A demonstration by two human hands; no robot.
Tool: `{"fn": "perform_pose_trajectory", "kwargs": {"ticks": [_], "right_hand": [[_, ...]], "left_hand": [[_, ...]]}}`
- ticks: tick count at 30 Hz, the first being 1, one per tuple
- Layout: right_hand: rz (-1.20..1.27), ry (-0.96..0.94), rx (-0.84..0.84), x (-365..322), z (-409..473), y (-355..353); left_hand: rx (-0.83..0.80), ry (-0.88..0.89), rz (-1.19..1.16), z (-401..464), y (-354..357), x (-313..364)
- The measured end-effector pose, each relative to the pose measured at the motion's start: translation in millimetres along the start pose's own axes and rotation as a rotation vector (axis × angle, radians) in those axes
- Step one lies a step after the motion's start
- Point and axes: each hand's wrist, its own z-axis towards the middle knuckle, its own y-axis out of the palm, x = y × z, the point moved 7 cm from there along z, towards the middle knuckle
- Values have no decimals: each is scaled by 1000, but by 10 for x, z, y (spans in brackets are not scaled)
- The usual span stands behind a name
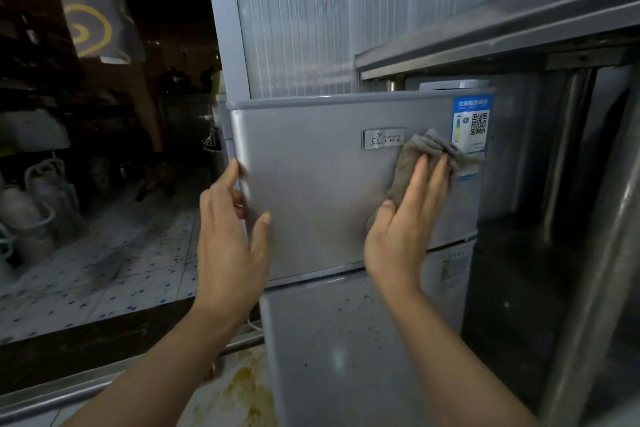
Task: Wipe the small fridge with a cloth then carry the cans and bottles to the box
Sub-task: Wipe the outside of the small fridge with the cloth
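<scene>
- The small fridge (322,191) stands in the middle of the view, silver-grey, with an upper door and a lower door (332,357) beneath it.
- The upper door stands slightly ajar, its left edge swung out from the body.
- The left hand (230,236) holds that left edge: the fingers (232,172) wrap round behind the edge, while the thumb lies on the door's front face.
- The right hand (403,218) lies flat against the front of the upper door, its fingers straight and close together, pressing the cloth (427,156) onto the metal.
- The cloth is grey-brown and crumpled; it sticks out above and to the right of the fingertips and overlaps the lower left part of the blue label (472,121).
- That label, with a QR code, sits at the door's upper right corner.
- A small metal brand badge (382,138) sits just left of the cloth, near the top of the door.
- The lower door carries dark specks and some smears.
- A steel bench (519,28) runs above and to the right of the fridge, its leg standing at the right edge of the view.
- A ribbed translucent panel (311,10) rises behind the fridge.
- To the left lies a speckled tile floor (114,253), with pale jugs (45,184) in the dim background.
</scene>
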Motion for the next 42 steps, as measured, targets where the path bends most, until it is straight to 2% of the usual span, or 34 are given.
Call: {"fn": "perform_pose_trajectory", "kwargs": {"ticks": [2,5,7,9,11,15,20,24,26,30,34,37,39,42], "right_hand": [[11,-20,10,-227,-213,116],[-74,-273,-140,-436,-576,275],[-122,-456,-208,-316,-616,256],[-182,-515,-212,-60,-531,182],[-211,-382,-182,276,-394,82],[-121,28,-57,874,-151,-140],[51,221,16,1113,34,-200],[214,454,17,1325,275,-258],[194,448,20,1274,267,-267],[60,250,24,772,-283,-86],[14,-53,-125,60,-1022,281],[-61,-209,-204,-41,-1162,305],[-84,-208,-116,137,-912,166],[-5,64,5,420,-554,52]], "left_hand": [[1,15,38,-12,-16,-11],[-2,-2,78,-94,-11,-55],[-15,-38,97,-193,37,-93],[-20,-68,97,-259,87,-125],[-13,-80,73,-277,114,-152],[2,-77,45,-288,128,-197],[-27,-69,39,-281,135,-219],[-47,-71,37,-272,128,-201],[-44,-67,38,-270,120,-184],[-42,-89,53,-289,111,-157],[-59,-80,113,-289,88,-164],[-111,-119,121,-345,59,-243],[-138,-155,111,-371,48,-287],[-137,-180,64,-368,45,-318]]}}
